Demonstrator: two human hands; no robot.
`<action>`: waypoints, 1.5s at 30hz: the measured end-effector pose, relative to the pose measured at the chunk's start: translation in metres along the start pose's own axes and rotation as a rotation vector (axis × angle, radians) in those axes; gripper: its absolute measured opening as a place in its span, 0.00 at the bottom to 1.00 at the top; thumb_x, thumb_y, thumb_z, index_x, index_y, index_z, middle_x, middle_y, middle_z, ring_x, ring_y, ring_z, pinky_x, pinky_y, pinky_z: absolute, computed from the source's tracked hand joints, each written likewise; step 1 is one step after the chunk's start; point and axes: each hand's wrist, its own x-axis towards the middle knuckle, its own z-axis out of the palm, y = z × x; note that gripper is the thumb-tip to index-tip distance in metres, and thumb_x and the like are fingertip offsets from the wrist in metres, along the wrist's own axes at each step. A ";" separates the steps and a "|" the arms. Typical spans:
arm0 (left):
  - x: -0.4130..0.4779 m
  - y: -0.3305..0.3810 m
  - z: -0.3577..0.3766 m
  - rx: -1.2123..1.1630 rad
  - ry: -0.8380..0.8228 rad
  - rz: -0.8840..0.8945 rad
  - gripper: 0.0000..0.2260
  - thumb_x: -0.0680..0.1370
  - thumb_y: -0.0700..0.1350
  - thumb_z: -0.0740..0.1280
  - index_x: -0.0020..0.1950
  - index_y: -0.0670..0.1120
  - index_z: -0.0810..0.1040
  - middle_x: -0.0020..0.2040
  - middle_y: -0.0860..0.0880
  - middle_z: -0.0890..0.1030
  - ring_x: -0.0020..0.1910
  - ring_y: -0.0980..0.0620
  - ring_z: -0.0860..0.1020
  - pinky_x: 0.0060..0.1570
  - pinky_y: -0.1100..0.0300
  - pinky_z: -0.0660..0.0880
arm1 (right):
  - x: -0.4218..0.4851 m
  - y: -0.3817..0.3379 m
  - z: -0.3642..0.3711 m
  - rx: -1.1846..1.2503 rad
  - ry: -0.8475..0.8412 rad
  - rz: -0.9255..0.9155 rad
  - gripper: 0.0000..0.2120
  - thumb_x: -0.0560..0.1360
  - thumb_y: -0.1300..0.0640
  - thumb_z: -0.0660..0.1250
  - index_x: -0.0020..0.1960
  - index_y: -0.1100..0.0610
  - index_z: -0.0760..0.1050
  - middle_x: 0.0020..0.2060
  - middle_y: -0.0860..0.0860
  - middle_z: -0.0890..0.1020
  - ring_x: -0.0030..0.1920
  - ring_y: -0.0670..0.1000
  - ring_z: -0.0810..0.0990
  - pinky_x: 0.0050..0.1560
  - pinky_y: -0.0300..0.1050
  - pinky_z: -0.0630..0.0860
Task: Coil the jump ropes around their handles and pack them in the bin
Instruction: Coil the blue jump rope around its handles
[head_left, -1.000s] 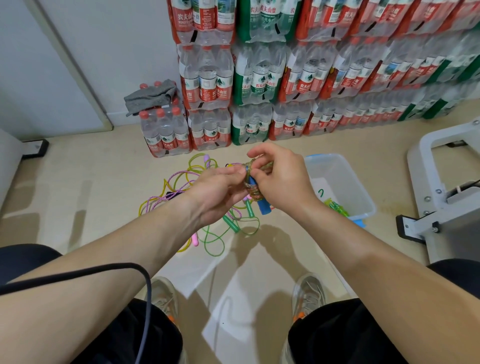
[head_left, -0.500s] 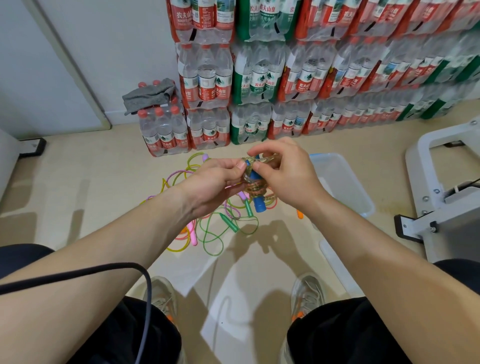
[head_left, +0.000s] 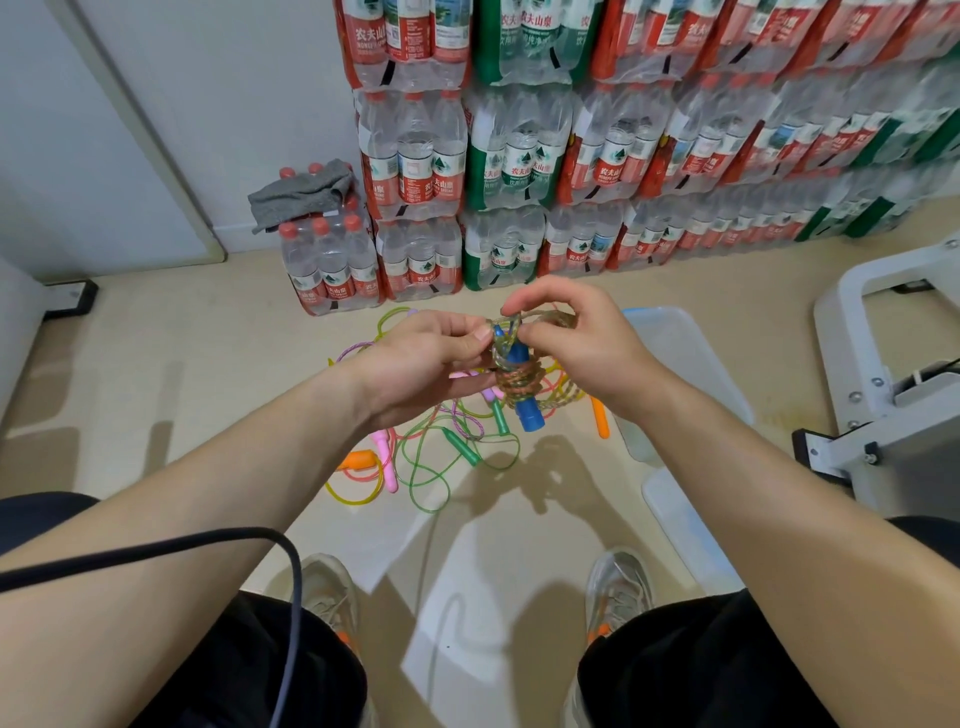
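Cable: a black cable (head_left: 218, 538) arcs over the left forearm at the lower left of the view.
Shoes: the left shoe (head_left: 332, 597) and the right shoe (head_left: 618, 587) stand flat on the beige floor (head_left: 156, 374), apart, toes pointing forward.
Panel: a translucent plastic panel (head_left: 680, 525) lies flat on the floor just right of the right shoe, partly covered by the right forearm.
Left hand: the left hand (head_left: 426, 364) holds the blue-handled jump rope (head_left: 522, 387) in the air above the floor, thumb pressed against the handle tops and fingers curled beneath.
Right hand: the right hand (head_left: 582, 343) pinches a loop of the same rope's glittery cord between thumb and forefinger, just above the handle tops.
Rope state: both blue handles sit side by side, near upright, with cord wound round their middle. The lower ends are bare.
Loose jump ropes: the loose jump ropes (head_left: 441, 447) lie tangled on the floor below the hands, with green, pink and orange handles showing.
Bin: the clear bin (head_left: 685, 353) stands on the floor right of the tangle, behind the right hand. Its contents cannot be made out.
Frame: a grey metal frame (head_left: 883, 395) stands at the right edge.
Bottle packs: shrink-wrapped water bottle packs (head_left: 519, 156) are stacked against the far wall.
Cloth: a grey cloth (head_left: 301, 189) lies on the leftmost low pack.
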 end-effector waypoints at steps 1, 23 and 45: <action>0.000 0.000 0.002 0.011 0.004 0.001 0.08 0.84 0.39 0.59 0.53 0.42 0.79 0.49 0.46 0.82 0.50 0.55 0.82 0.50 0.62 0.80 | 0.000 -0.001 0.000 0.006 -0.010 0.012 0.08 0.70 0.60 0.67 0.47 0.51 0.81 0.44 0.49 0.80 0.43 0.52 0.78 0.49 0.51 0.77; 0.003 0.000 0.009 -0.161 0.155 -0.068 0.12 0.85 0.41 0.58 0.47 0.40 0.78 0.48 0.42 0.82 0.53 0.43 0.82 0.63 0.50 0.77 | 0.001 0.016 0.003 0.075 -0.026 0.082 0.05 0.73 0.60 0.74 0.46 0.52 0.80 0.47 0.54 0.81 0.41 0.47 0.78 0.43 0.39 0.76; 0.012 0.007 -0.009 -0.136 0.599 0.021 0.05 0.81 0.37 0.63 0.57 0.42 0.75 0.33 0.49 0.80 0.30 0.53 0.78 0.29 0.63 0.77 | -0.011 0.011 0.020 0.632 -0.175 0.609 0.13 0.82 0.52 0.61 0.60 0.62 0.72 0.40 0.57 0.77 0.28 0.49 0.80 0.27 0.38 0.73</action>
